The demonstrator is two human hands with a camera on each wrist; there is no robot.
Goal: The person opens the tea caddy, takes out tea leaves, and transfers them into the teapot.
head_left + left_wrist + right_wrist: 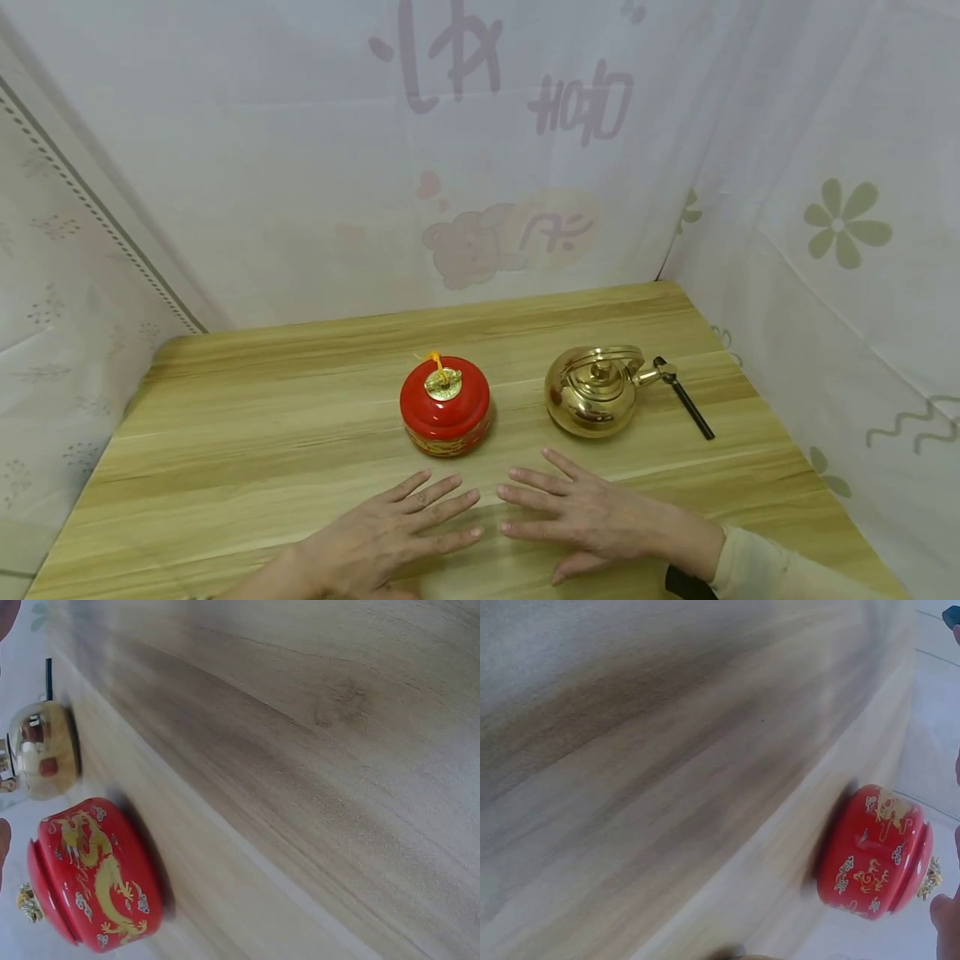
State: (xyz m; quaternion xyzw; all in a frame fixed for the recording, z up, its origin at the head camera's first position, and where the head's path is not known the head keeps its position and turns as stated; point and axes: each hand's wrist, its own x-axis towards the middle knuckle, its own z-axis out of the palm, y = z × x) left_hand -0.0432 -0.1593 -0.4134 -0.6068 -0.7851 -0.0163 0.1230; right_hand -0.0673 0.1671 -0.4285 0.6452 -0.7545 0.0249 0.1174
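Observation:
A red lidded jar [446,408] with a gold dragon pattern stands on the wooden table, a gold ornament and an orange cord on its lid. To its right is a shiny brass teapot [590,408] with an arched top handle and a dark side handle [692,408]. My left hand [390,533], fingers straight and spread, is in front of the jar and holds nothing. Palm down, my right hand [577,512] is spread the same way in front of the teapot. The fingertips of the two hands point toward each other with a small gap between.
The wood-grain table [262,417] is enclosed by pale printed cloth at the back [300,167] and on both sides. The right cloth [862,317] carries green flowers. A light sleeve [780,571] and a dark band [686,583] are at my right wrist.

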